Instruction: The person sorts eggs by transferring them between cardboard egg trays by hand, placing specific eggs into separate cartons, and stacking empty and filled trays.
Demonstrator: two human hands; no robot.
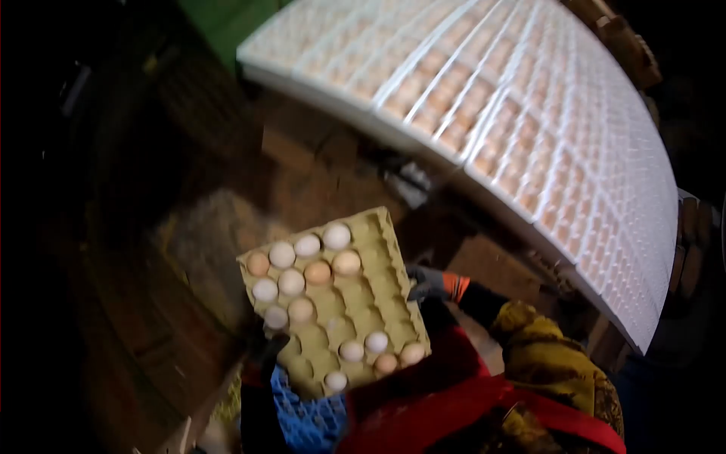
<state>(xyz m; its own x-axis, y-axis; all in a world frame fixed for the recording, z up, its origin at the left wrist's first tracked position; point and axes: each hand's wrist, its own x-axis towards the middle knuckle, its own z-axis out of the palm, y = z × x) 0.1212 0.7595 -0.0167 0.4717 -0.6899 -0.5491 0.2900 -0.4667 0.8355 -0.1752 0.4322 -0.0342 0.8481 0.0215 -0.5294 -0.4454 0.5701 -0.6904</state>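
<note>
Remotely, I'm holding a part-filled egg tray point(333, 303) near six o'clock: my right grip point(431, 285) is clasping its three-o'clock edge, my shadowed left grip point(271, 350) clasping its eight-o'clock side.

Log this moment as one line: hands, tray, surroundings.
left hand: holding egg tray, left edge | right hand: holding right edge | fill: partial, white and brown eggs | beyond: white grid holding more eggs
</note>
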